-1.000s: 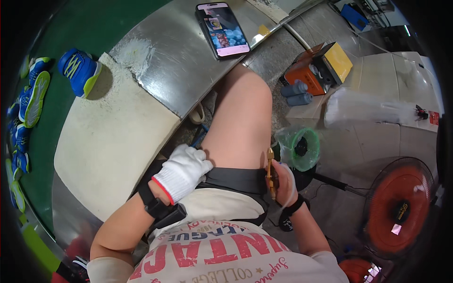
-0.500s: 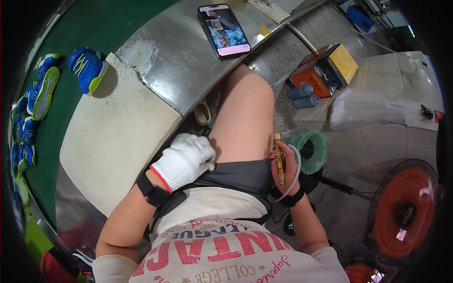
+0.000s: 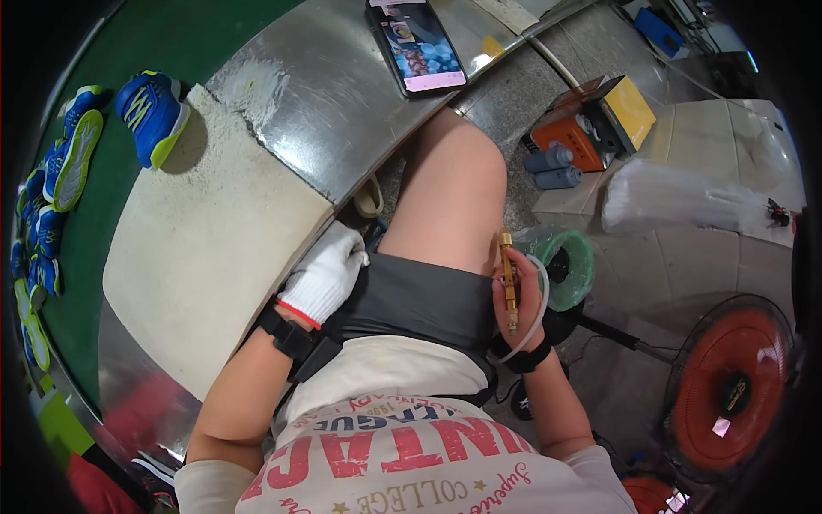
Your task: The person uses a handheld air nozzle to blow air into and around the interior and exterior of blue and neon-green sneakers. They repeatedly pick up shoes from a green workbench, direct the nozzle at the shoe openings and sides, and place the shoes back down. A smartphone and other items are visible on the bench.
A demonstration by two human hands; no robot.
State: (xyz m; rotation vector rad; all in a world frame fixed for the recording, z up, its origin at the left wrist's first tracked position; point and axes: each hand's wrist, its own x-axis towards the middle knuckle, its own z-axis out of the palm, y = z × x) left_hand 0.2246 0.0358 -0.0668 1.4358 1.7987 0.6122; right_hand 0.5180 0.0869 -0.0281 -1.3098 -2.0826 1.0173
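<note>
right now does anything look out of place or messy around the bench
A smartphone with its screen lit lies on the metal bench edge among work things. A rough whitish patch mars the metal near the blue shoe. Otherwise nothing looks spilled or toppled.

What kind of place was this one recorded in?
Probably a shoe factory workstation: blue sports shoes lie on a green belt beside a metal bench, and the right hand holds a brass tool with a hose.
</note>
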